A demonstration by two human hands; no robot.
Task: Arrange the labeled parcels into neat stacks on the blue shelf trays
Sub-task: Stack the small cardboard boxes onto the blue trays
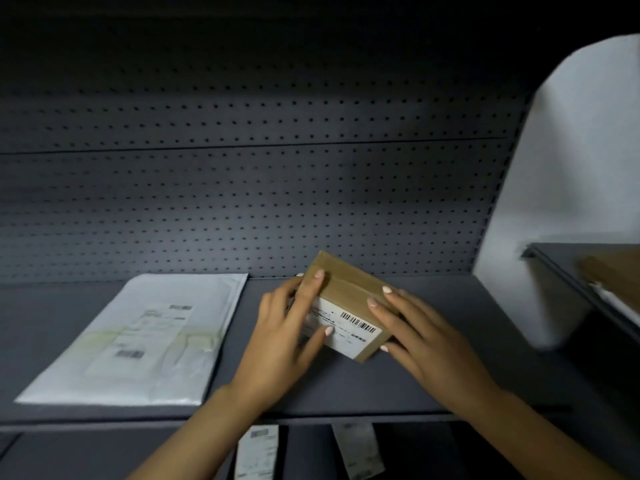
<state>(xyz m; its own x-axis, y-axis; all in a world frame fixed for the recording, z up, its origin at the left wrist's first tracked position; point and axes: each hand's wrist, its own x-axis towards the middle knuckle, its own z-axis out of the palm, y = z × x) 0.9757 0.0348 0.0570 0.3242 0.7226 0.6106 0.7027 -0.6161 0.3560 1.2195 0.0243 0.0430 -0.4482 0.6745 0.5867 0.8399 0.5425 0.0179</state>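
1. Nearest me, on the level below the shelf lip, two paper labels (257, 452) hang or lie in shadow; their print is too blurred to read.

2. My left hand (282, 336) clasps the left side of a small cardboard box (349, 289), fingers reaching over its far-left corner and thumb lying on the white shipping label (346, 329).

3. My right hand (422, 336) grips the box's right side, two fingertips on the taped brown top and the thumb tucked at the near corner. Both hands are closed around the box; neither is spread free.

4. The box sits skewed to the shelf edge, at or just above the dark blue-grey shelf tray (346, 389), mid-shelf. Whether its underside touches, I cannot tell.

5. I judge it light and rigid: flat card faces, sealed with tape, unlikely to crush under a side grip. The label and tape look smooth, so the bare card edges are the surer place to hold.

6. To my left, well apart from the box, a white padded mailer (138, 341) lies flat, label up. It looks soft and slippery, best lifted by opposite edges.

7. Farther right, a white upright panel (561, 188) bounds the bay, with another brown parcel (609, 271) on the neighbouring shelf.

8. Behind everything runs the perforated back panel (242, 188).
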